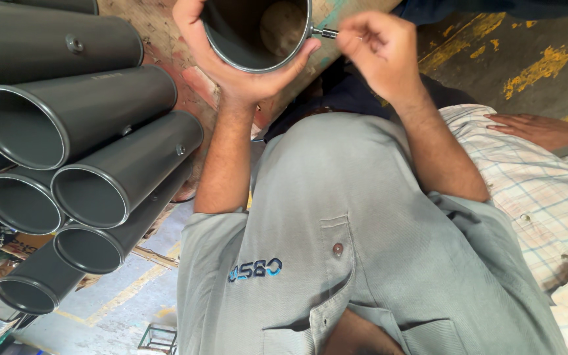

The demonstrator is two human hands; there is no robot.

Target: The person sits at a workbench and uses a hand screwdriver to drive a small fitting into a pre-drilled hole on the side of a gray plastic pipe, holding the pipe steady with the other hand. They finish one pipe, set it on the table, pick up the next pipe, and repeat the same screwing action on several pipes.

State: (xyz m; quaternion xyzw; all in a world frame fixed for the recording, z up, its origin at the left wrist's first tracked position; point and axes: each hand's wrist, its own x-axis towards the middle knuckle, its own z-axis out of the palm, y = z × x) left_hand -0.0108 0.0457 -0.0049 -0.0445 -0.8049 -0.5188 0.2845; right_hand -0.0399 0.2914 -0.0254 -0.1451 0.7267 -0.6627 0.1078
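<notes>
My left hand (pixel 231 62) cups a dark grey metal tube (pixel 244 29) from below, its open mouth facing me at the top of the view. My right hand (pixel 379 56) pinches a small silver bolt (pixel 323 31) that sticks out of the tube's right rim. Both forearms reach up over my grey shirt (pixel 363 250).
Several matching dark grey tubes (pixel 80 118) lie stacked on the left, open ends toward me, some with small studs on their sides. Another person in a checked shirt (pixel 540 190) sits at the right, a hand (pixel 540 128) resting there. Yellow-marked floor (pixel 527 59) lies at upper right.
</notes>
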